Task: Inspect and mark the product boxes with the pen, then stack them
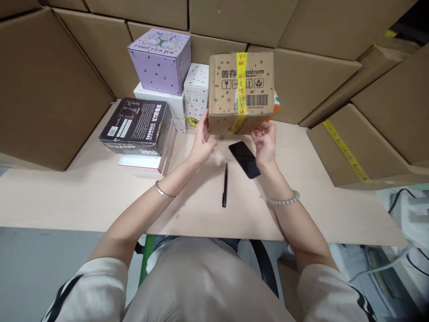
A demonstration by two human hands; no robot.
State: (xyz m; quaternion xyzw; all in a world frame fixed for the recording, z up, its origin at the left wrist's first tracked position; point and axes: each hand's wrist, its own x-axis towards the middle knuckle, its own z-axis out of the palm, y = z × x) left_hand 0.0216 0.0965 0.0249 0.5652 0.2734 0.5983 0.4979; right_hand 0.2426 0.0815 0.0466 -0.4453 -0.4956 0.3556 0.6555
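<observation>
Over a pale table (197,203), a yellow-taped carton (223,98) reading "善存" and "entrum"; to its left, purple "FIND TEA" box (156,74), black "BUJI" box (137,123); left hand (202,139) and right hand (266,145) clamp the carton's lower corners; phone (244,159); pen (225,185)

The brown carton (226,102) held between the left grip (202,142) and the right grip (266,145) reads 善存 and "entrum", the letter before it covered by yellow tape (241,80) with blurred red characters. Beneath run handling signs, a glass among them, and a barcode (256,100) with an unclear code. Beyond the left grip, to its left, a purple box (159,71) says "FIND TEA"; nearer, a black box (134,127) shows "BUJI" sideways.
</observation>
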